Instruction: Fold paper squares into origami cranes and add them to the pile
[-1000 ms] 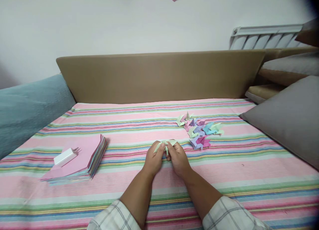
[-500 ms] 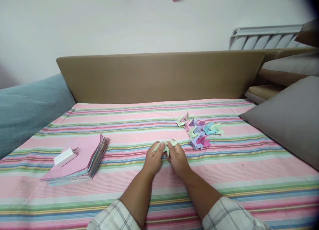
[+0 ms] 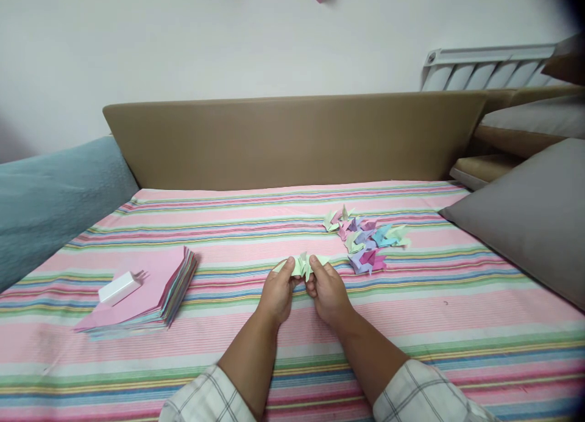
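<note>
Between both hands is a pale green origami crane, its wings spread to the left and right. My left hand pinches the left wing, thumb on top and fingers beneath. On the other side my right hand grips the right wing in the same way. The middle fold of the crane stands up between my thumbs. Just right of my right hand lies a cluster of folded paper cranes in green, pink, purple, blue and magenta.
At left, a stack of coloured paper lies on the striped cloth, with a white plug adapter on top. A brown backrest closes off the far side. Grey cushions rise at right, a blue-grey cushion at left.
My thumbs have moved apart along the wings, and more of the green crane's middle now shows. My left hand has shifted slightly left. The stack and the other cranes have stayed put.
</note>
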The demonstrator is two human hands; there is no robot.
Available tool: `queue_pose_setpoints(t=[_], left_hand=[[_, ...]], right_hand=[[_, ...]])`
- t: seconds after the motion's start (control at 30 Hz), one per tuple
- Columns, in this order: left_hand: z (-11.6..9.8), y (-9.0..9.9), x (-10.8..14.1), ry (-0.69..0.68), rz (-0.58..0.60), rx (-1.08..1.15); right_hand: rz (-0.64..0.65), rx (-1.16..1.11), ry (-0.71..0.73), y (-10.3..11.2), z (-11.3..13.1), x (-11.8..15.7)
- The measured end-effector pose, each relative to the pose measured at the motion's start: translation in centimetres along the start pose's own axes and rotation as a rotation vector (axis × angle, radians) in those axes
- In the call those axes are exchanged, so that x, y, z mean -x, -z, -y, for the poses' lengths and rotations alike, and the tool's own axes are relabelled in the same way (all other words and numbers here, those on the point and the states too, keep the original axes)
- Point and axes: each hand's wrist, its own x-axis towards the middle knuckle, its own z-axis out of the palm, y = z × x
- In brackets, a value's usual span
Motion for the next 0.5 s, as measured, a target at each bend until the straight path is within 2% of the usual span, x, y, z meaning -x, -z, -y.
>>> queue_pose_setpoints(t=[0.27, 0.5], left_hand=[[0.47, 0.51, -0.43, 0.075, -0.048, 0.129], [0.4, 0.56, -0.44, 0.125, -0.037, 0.176]], right_hand=[[-0.024, -0.14, -0.098, -0.21, 0.51, 0.07], [-0.028, -0.223, -0.151, -0.26, 0.87, 0.11]])
